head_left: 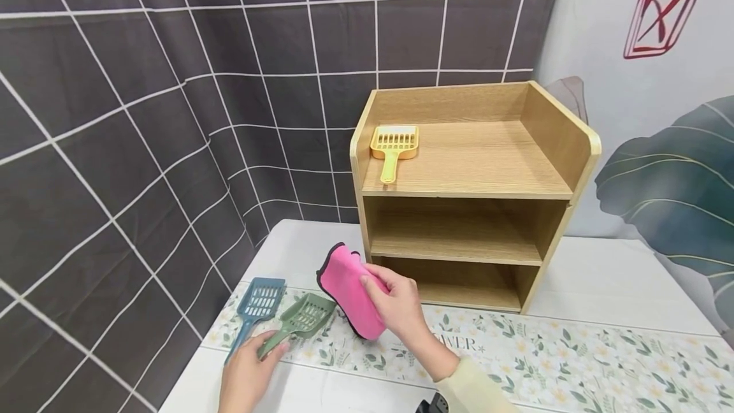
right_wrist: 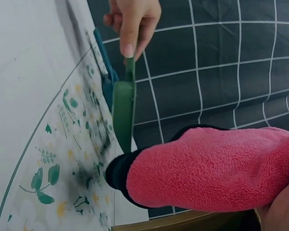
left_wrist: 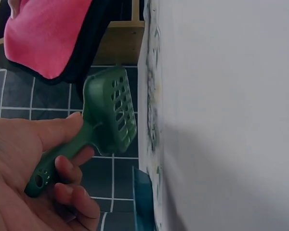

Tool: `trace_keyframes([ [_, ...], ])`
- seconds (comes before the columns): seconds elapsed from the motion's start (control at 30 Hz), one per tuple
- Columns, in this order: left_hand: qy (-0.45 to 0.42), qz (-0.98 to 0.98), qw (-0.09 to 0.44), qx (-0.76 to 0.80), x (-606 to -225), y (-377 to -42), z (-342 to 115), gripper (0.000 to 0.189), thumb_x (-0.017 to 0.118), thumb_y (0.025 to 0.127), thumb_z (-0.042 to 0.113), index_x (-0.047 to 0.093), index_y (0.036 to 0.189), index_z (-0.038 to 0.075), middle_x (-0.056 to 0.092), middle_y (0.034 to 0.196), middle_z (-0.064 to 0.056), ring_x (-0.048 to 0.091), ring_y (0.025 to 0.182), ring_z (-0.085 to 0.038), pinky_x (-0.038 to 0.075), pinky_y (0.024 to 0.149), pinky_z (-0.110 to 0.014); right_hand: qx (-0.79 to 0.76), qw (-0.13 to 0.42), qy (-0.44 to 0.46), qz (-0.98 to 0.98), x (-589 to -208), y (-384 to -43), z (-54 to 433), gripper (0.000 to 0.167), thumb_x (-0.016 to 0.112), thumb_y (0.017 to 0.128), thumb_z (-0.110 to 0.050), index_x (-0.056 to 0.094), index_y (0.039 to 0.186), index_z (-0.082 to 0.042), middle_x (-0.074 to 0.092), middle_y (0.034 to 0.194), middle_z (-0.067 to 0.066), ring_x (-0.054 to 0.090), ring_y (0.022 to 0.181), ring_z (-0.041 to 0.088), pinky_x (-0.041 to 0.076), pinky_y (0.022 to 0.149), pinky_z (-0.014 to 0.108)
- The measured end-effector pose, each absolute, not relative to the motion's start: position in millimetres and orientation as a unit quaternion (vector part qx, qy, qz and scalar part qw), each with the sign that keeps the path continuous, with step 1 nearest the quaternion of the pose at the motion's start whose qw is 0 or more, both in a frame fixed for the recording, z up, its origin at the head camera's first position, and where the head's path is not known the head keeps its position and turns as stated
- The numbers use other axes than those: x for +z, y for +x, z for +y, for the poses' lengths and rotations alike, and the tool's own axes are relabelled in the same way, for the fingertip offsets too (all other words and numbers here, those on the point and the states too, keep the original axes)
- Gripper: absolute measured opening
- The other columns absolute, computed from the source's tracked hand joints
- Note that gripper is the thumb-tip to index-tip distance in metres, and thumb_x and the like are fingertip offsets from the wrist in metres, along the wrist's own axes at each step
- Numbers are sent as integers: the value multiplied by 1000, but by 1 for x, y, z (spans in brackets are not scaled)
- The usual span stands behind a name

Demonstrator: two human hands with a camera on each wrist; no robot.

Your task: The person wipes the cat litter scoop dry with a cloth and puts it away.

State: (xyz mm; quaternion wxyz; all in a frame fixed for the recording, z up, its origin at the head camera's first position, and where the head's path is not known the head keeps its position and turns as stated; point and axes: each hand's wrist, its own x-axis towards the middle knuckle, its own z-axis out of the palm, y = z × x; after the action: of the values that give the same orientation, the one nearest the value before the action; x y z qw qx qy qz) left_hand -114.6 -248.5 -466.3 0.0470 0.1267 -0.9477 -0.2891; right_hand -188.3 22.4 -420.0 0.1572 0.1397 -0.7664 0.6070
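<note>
My left hand (head_left: 252, 365) pinches the handle of a green slotted litter scoop (head_left: 308, 315), thumb on top and fingers beneath. In the left wrist view the scoop (left_wrist: 111, 110) is raised off the table, with a paw-print cutout at its handle end. My right hand (head_left: 398, 301) grips a folded pink cloth (head_left: 352, 292) with dark edging, held just right of the green scoop. In the right wrist view the fluffy cloth (right_wrist: 207, 173) hangs close by the scoop's front edge. A blue litter scoop (head_left: 260, 301) lies on the table beside my left hand.
A wooden shelf unit (head_left: 464, 259) stands at the back of the white table (head_left: 596, 266). On its top board lies a yellow litter scoop (head_left: 394, 144). A floral runner (head_left: 533, 349) crosses the table. Dark grid-patterned cloth (head_left: 275, 101) hangs behind and at the left.
</note>
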Motion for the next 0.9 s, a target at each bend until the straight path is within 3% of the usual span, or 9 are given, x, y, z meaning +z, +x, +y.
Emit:
trace_keyframes([
  [0.23, 119, -942, 75, -305, -456, -107, -242, 39, 80, 86, 39, 77, 115, 14, 75, 108, -10, 69, 101, -35, 53, 82, -49, 556, 252, 197, -767, -422, -187, 16, 22, 77, 89, -9, 78, 111, -10, 78, 88, 5, 64, 67, 4, 54, 57, 19],
  [0.43, 80, -943, 57, -318, -446, -98, -233, 38, 84, 81, 40, 79, 111, 17, 76, 109, -8, 69, 107, -37, 54, 87, -55, 465, 336, 286, -768, -427, -182, 9, 26, 77, 87, -5, 76, 113, -5, 78, 101, 11, 76, 83, 18, 61, 71, 24],
  [0.6, 62, -936, 43, -345, -440, -94, -222, 37, 86, 78, 36, 80, 109, 16, 77, 107, -9, 71, 105, -33, 57, 84, -50, 385, 373, 390, -749, -435, -173, 7, 23, 70, 94, -10, 74, 115, -3, 77, 102, 10, 76, 84, 19, 60, 74, 21],
  [0.73, 68, -926, 49, -368, -436, -92, -216, 39, 87, 78, 36, 79, 109, 12, 77, 107, -9, 70, 106, -33, 56, 89, -53, 312, 397, 464, -727, -443, -168, 6, 20, 64, 99, -15, 74, 113, -6, 78, 98, 2, 76, 87, 12, 59, 80, 22],
  [0.9, 74, -908, 77, -404, -429, -90, -210, 37, 87, 78, 34, 80, 109, 14, 77, 105, -3, 70, 100, -23, 57, 85, -42, 280, 368, 508, -727, -446, -161, 11, 20, 67, 94, -12, 75, 112, -9, 77, 103, -2, 73, 96, 8, 57, 89, 22],
])
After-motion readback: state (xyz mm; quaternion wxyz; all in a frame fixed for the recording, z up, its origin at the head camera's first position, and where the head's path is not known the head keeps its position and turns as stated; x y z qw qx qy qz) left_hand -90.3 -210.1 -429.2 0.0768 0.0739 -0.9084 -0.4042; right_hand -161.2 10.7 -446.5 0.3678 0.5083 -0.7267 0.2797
